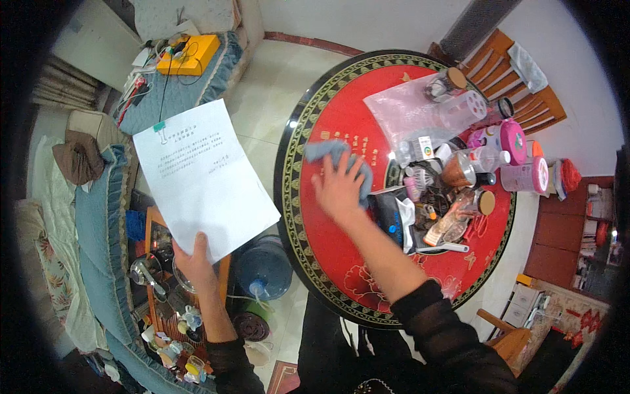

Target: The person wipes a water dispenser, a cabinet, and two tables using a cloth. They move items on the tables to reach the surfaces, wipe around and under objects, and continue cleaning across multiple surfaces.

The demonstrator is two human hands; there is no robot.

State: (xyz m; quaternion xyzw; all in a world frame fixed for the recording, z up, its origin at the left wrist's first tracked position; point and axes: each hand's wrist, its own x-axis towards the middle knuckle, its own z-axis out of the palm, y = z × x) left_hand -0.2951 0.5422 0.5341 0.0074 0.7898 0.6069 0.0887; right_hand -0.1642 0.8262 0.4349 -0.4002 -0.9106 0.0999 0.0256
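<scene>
Held by its lower edge in my left hand (195,263), a stack of white printed paper (211,187) is raised left of the table. A teal binder clip (160,129) grips its far corner, and its top sheet bears writing. My right hand (339,189) lies with fingers spread on a grey-blue cloth (329,150), pressed to the red top of a round table (315,231). The cloth is bunched and partly covered by the hand. Right beside it sits a black tissue pack (386,216) with a white tissue sticking out.
Jars, bottles and pink-lidded tubs (512,143) crowd the table's right side, near a pink plastic bag (393,103). A large blue water bottle (263,268) stands on the floor left of the table. A wooden chair (536,106) and a cluttered tea table (172,315) flank it.
</scene>
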